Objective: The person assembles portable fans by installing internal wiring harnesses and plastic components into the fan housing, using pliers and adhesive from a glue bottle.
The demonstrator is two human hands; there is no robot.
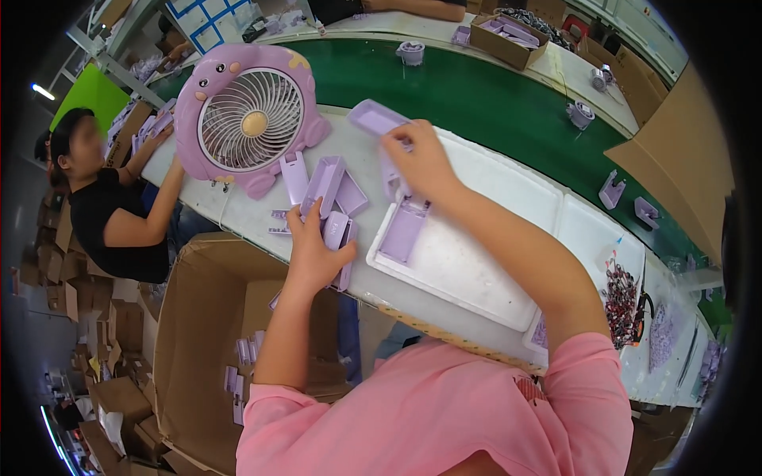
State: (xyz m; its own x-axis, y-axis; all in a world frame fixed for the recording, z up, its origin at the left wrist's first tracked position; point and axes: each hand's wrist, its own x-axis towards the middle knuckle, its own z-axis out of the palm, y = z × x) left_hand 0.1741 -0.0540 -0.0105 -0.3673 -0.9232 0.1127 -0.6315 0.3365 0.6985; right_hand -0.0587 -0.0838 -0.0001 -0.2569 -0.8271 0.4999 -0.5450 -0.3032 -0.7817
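Apparently both hands (312, 247) (426, 161) around lilac parts (324, 186), over a white worktable (252, 224) among cardboard boxes (208, 293).

- Across the middle of the frame, a white workbench (238, 213)
- Upon it at upper left, a purple animal-shaped fan (253, 119)
- Just below and right of the fan, clustered purple casings (324, 184)
- From centre to right, white trays (468, 270); at far right, red-and-dark wires (621, 301) near pale purple bits (663, 337)
- Across the upper frame, a green belt (492, 87) dotted with small purple parts (580, 116)
- At upper right, a far bench (425, 26) bearing an open carton (500, 49)
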